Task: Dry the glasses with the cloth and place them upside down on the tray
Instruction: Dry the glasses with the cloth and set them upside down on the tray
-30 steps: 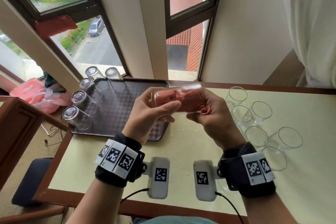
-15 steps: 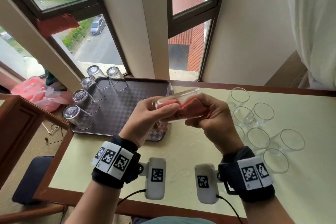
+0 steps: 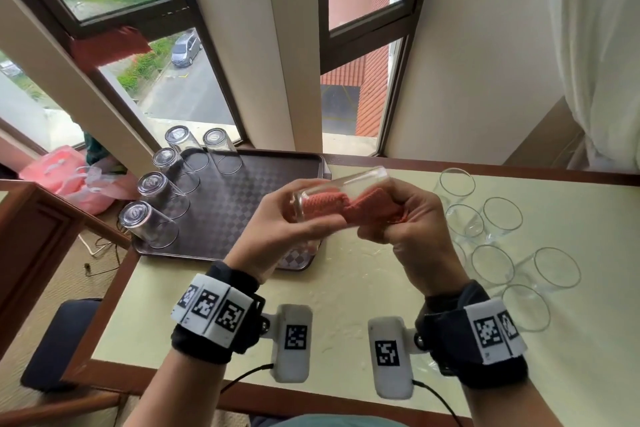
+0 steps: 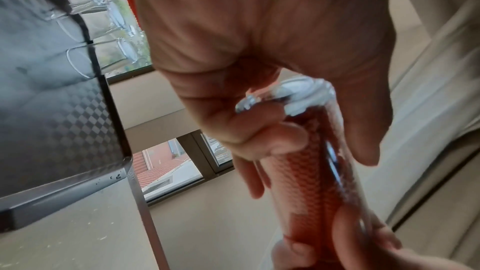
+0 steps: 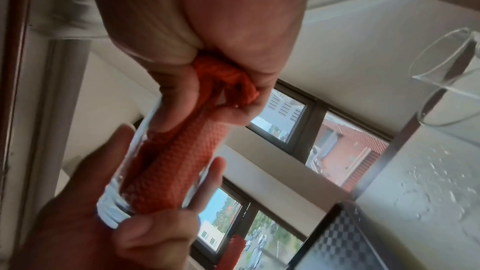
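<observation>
I have the glass (image 3: pixel 341 194) lying on its side in mid-air above the near right corner of the tray (image 3: pixel 242 215), base end in my left hand (image 3: pixel 277 229), whose thumb and fingers curl round it. My right hand (image 3: pixel 412 218) grips the bunched end of the orange cloth (image 3: pixel 349 208), the rest of which is stuffed into the glass almost to its base. Compared with a second ago, the cloth sits deeper toward the base and the glass is tilted more, its open end raised toward the window; my right fingers have closed tighter round the cloth's tail at the mouth. The hands have stayed over the same spot of the table (image 3: pixel 346 288). On the tray the five upside-down glasses (image 3: pixel 149 224) stand along its left and far edges exactly as before. To my right the undried glasses (image 3: pixel 491 263) stand upright in a loose cluster on the table, unmoved. Water drops show on the tabletop between my wrists.
</observation>
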`<state>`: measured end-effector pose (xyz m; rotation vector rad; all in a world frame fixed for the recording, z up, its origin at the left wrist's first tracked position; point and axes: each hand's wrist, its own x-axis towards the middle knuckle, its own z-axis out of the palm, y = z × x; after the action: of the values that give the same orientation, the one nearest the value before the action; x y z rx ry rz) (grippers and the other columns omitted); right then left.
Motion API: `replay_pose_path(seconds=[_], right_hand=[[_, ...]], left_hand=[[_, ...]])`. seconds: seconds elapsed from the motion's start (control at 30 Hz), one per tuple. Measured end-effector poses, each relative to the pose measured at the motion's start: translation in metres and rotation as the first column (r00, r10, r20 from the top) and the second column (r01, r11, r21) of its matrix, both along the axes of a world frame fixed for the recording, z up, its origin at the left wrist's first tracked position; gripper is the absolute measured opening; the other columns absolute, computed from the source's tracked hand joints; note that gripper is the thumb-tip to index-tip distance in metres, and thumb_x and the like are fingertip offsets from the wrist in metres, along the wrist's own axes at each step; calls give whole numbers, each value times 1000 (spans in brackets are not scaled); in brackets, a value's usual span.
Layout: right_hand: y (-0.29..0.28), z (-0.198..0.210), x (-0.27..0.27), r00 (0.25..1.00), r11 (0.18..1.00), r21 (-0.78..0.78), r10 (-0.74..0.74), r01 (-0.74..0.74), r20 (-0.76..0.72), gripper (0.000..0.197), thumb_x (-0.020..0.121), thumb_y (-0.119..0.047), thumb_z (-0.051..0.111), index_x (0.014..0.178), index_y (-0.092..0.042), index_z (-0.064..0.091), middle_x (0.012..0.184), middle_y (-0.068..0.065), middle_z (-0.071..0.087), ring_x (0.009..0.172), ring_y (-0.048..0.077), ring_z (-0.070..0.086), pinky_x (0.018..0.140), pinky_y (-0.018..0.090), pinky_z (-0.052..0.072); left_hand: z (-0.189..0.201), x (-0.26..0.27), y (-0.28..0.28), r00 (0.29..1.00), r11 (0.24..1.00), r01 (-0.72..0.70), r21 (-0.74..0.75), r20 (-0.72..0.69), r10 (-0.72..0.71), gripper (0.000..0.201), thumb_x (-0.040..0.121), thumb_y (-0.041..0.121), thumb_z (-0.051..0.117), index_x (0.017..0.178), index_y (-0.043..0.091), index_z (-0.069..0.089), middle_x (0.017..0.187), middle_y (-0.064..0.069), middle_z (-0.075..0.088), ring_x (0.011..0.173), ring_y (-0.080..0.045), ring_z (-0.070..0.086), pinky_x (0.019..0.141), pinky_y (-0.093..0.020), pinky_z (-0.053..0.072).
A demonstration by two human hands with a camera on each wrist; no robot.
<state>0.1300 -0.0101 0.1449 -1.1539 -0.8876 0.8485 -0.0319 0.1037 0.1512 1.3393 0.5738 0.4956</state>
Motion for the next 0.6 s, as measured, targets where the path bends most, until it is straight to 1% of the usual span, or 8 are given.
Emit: replay_pose_path(seconds=[0.07, 0.13, 0.23, 0.3, 0.37, 0.47, 0.53, 0.6], right_hand=[[0, 3, -3, 997, 999, -19, 37, -35, 71, 48, 65, 34, 61, 81, -11, 66, 75, -14, 71, 75, 2, 66, 59, 19, 55], [1, 4, -2, 996, 997, -48, 65, -62, 63, 50, 67, 36, 57, 82, -11, 66, 74, -14, 71, 74, 1, 67, 59, 19, 55], [1, 5, 3, 993, 990, -73, 121, -121, 7, 35, 65, 19, 66, 88, -7, 69, 76, -5, 71, 75, 8, 66, 64, 23, 56], [0, 7, 5, 985, 983, -74, 168, -170, -25, 31, 64, 10, 72, 92, -4, 69, 78, -1, 71, 75, 10, 66, 67, 22, 55], [0, 8, 6, 981, 979, -72, 187, -190, -52, 32, 64, 14, 76, 89, -5, 69, 75, -3, 70, 73, 8, 66, 66, 20, 54], [0, 8, 2, 991, 991, -44, 122, -124, -49, 37, 62, 22, 73, 84, -7, 69, 72, -4, 71, 71, 7, 67, 62, 19, 55], [2, 6, -1, 998, 997, -31, 64, -64, 8, 45, 66, 33, 62, 82, -9, 69, 74, -7, 72, 74, 5, 68, 61, 20, 56], [4, 5, -6, 995, 999, -21, 49, -47, 90, 49, 67, 35, 57, 82, -11, 68, 76, -12, 72, 79, 3, 69, 61, 19, 56]], left_hand=[[1, -2, 3, 1000, 998, 27, -55, -5, -28, 65, 49, 45, 96, 105, 19, 75, 85, -3, 72, 63, -13, 63, 50, -18, 52], [2, -2, 1, 1000, 1000, -10, 0, -4, 10, 60, 52, 32, 94, 105, 14, 74, 82, -3, 73, 60, -11, 64, 51, -17, 51], [0, -2, -2, 998, 983, -55, 176, -4, 56, 66, 56, 14, 96, 116, 10, 69, 96, -8, 77, 76, -18, 74, 65, -22, 58], [-5, -6, -2, 999, 965, -47, 257, 18, 43, 74, 56, 11, 96, 124, 7, 65, 108, -10, 75, 86, -23, 75, 72, -27, 60], [-6, -8, -2, 999, 962, -41, 269, 42, 31, 77, 56, 8, 96, 125, 6, 63, 113, -10, 73, 91, -25, 75, 75, -28, 60], [-5, -6, -4, 998, 980, -32, 198, 64, 20, 72, 59, 2, 88, 126, 7, 60, 114, -9, 73, 91, -22, 74, 74, -26, 60], [-4, -5, -2, 998, 998, -9, 61, 60, 6, 73, 61, 16, 93, 126, 10, 60, 106, -6, 74, 79, -14, 72, 64, -21, 58], [-2, -5, 0, 1000, 998, -14, -67, 23, 16, 80, 51, 38, 97, 121, 16, 64, 92, -2, 74, 63, -10, 64, 50, -18, 52]])
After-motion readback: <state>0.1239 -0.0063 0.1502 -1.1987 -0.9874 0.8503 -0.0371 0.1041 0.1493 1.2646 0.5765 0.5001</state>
